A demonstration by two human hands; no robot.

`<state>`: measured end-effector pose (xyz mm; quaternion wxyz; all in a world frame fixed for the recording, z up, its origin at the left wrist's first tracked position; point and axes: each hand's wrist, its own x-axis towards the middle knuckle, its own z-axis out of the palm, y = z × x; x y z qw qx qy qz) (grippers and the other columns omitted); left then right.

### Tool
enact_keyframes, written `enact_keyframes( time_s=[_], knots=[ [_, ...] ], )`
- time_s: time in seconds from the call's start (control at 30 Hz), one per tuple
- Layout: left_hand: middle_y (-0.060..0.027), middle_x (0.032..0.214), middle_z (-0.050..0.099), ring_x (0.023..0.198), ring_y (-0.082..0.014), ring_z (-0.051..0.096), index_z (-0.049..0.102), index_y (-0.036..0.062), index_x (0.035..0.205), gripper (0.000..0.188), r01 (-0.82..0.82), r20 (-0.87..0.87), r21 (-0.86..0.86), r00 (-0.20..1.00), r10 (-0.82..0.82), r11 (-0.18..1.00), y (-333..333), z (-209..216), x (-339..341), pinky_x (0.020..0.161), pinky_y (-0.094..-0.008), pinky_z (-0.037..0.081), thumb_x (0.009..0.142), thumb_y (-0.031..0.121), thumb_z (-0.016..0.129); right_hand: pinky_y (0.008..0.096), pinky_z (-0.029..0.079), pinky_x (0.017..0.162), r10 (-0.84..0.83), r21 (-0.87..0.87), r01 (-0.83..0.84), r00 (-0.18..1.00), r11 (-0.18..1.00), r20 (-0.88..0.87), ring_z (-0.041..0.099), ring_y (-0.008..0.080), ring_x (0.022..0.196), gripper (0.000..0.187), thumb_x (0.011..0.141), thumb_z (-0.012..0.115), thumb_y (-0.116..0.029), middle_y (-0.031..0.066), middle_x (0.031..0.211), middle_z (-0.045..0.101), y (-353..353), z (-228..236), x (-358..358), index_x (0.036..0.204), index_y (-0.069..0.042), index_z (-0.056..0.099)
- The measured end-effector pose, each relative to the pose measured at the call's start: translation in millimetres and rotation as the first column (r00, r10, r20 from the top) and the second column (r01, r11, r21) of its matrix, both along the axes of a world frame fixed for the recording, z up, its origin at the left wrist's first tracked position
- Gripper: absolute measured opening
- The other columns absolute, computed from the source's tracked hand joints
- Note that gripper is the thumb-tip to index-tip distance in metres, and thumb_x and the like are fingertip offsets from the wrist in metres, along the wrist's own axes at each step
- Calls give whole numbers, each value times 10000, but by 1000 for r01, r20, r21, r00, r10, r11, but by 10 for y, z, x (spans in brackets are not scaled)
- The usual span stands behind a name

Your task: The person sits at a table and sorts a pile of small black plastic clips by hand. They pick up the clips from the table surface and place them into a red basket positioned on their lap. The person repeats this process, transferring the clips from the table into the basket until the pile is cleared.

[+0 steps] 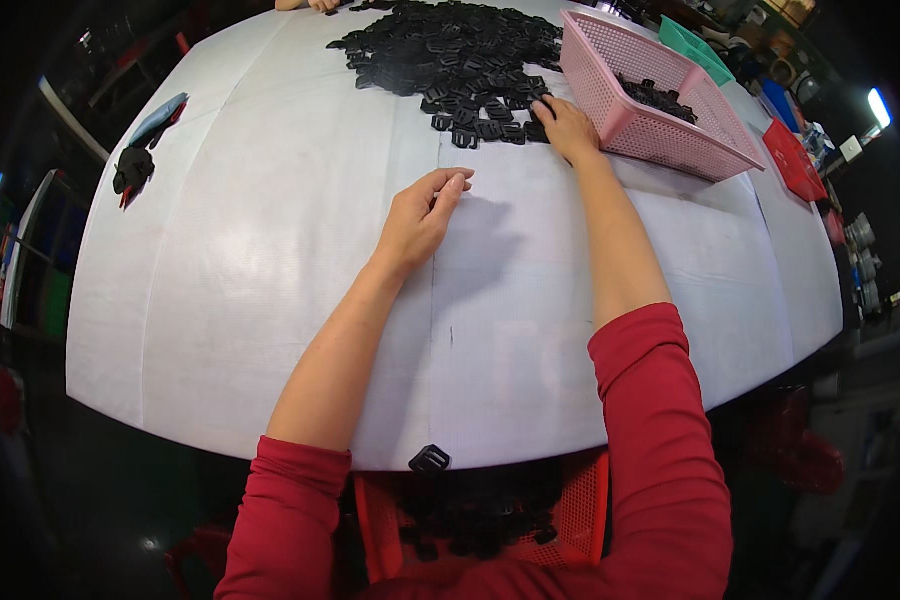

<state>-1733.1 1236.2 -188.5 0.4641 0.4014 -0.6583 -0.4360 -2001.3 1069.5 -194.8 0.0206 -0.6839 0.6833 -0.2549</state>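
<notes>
Beside basket point(675, 148) | buckles point(488, 129): long axes mixed | left fingers point(449, 195) together; right fingers point(543, 112): can't tell

white table point(240, 290): heaped black buckles point(460, 50), one lone buckle point(430, 459), pink basket point(670, 143), small dark bundle point(133, 170).

Deep red top point(510, 582); matching plain sleeves point(665, 430) creased, bunched at lower ends; forearms point(335, 360), fingers point(450, 196) bare.

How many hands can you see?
3: the left hand over the table, the right hand at the black buckles, another person's hand at the top edge; others may be hidden.
</notes>
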Motion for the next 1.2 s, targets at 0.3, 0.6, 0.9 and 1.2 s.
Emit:
enact_keyframes(
  time_s=[0.3, 0.6, 0.9, 1.2],
  knots=[
    [-79, 989, 693, 960, -137, 608, 654, 27, 1136, 369, -99, -114, 84, 988, 109, 991, -12, 54, 41, 852, -269, 456, 1006, 321, 472, 335, 430, 965, 310, -95, -296, 871, 950, 383, 612, 266, 1111, 515, 943, 470, -560, 137, 1083, 695, 167, 148, 302, 1120, -139, 706],
    [-89, 1022, 666, 1012, -169, 593, 650, 10, 1107, 313, -196, -164, 62, 965, 203, 979, -32, 4, -53, 886, -289, 445, 986, 261, 508, 363, 318, 1098, 243, -9, -246, 952, 969, 188, 463, 264, 1308, 534, 941, 491, -521, 97, 1380, 539, -591, -257, -52, 1358, -192, 542],
    [-169, 1227, 573, 1227, -368, 471, 567, 21, 1207, 330, -436, 79, -391, 862, 501, 811, -189, -251, -101, 1040, -424, 359, 948, 218, 519, 255, 424, 976, 448, 121, -639, 650, 760, 614, 584, 138, 1098, 364, 994, 502, -364, 37, 1181, 658, 907, 102, 704, 1207, -116, 663],
    [-180, 1387, 459, 1389, -396, 303, 514, 61, 1304, 380, -272, 297, -453, 852, 431, 849, 1057, 24, 396, 1125, -530, 220, 934, 145, 537, 323, 420, 1007, 645, -3, -740, 585, 673, 492, 570, 223, 1142, 272, 952, 580, -298, 37, 1153, 678, 1991, 226, 840, 1127, -128, 700]
  ],
)
